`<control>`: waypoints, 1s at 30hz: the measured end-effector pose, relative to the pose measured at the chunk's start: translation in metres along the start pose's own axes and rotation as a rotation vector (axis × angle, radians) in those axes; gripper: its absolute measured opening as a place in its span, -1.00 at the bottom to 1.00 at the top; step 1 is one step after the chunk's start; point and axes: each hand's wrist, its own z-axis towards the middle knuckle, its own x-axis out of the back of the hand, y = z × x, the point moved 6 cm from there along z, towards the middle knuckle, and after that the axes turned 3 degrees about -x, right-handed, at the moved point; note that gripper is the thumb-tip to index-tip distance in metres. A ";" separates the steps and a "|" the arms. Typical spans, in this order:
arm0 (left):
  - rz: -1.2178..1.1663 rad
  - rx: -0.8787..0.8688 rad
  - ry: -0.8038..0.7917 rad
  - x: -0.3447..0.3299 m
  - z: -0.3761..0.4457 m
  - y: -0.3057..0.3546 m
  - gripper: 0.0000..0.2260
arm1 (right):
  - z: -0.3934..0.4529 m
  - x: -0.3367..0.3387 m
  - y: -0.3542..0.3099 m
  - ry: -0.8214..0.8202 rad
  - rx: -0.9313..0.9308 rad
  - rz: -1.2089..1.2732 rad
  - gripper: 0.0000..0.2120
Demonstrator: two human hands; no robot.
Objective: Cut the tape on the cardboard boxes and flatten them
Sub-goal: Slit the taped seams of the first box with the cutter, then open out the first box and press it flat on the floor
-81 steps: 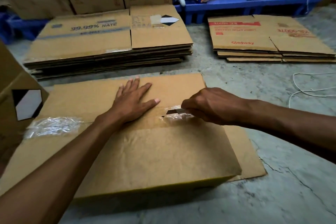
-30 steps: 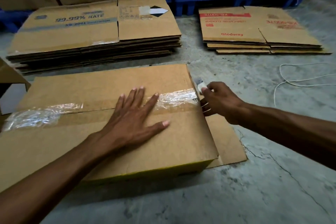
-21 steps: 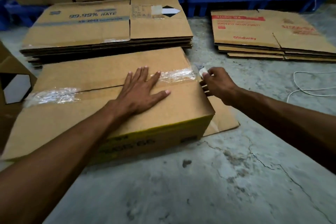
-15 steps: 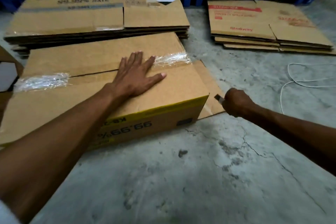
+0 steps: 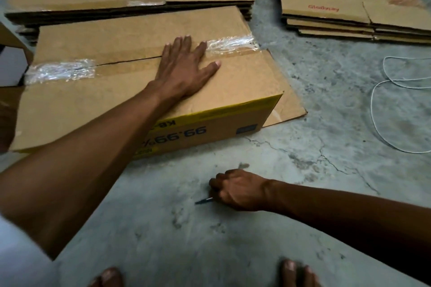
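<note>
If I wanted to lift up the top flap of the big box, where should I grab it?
Probably the near flap, at its right-hand edge, coming from the right. The tape crosses the seam there; the left hand covers the seam's middle.

Bare forearms, a pale sleeve edge, bare toes.

Both forearms are uncovered from wrist to frame edge, and the left hand (image 5: 186, 70) and right hand (image 5: 238, 190) wear no gloves, rings, watch or bands that can be seen. Well behind the left hand, at the lower left corner, a blurred white sleeve (image 5: 21, 256) covers the upper arm. Below the right hand, at the bottom edge, two sets of bare toes (image 5: 295, 274) show short, pale nails, with no footwear in sight.
</note>
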 end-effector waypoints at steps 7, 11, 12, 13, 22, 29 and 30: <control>-0.055 -0.086 -0.003 0.009 -0.019 -0.002 -0.47 | 0.001 0.011 -0.014 0.036 0.056 0.070 -0.80; -0.150 -0.072 0.046 0.024 -0.038 -0.021 -0.52 | 0.004 0.122 0.026 0.491 -0.111 0.194 -0.68; -0.169 -0.031 0.066 0.026 -0.045 -0.031 -0.53 | 0.004 0.148 0.040 0.598 -0.160 0.221 -0.66; -0.172 0.027 0.098 0.033 -0.048 -0.047 -0.54 | 0.005 0.176 0.058 0.704 -0.215 0.228 -0.65; -0.177 0.743 0.161 0.070 -0.106 -0.214 -0.33 | 0.007 0.172 0.231 0.625 -1.077 0.635 -0.38; -0.317 0.858 0.355 0.093 -0.109 -0.207 -0.46 | -0.029 0.186 0.218 0.797 -1.117 0.749 -0.44; -0.324 0.830 0.419 0.104 -0.107 -0.199 -0.53 | -0.040 0.198 0.213 0.867 -1.086 0.766 -0.46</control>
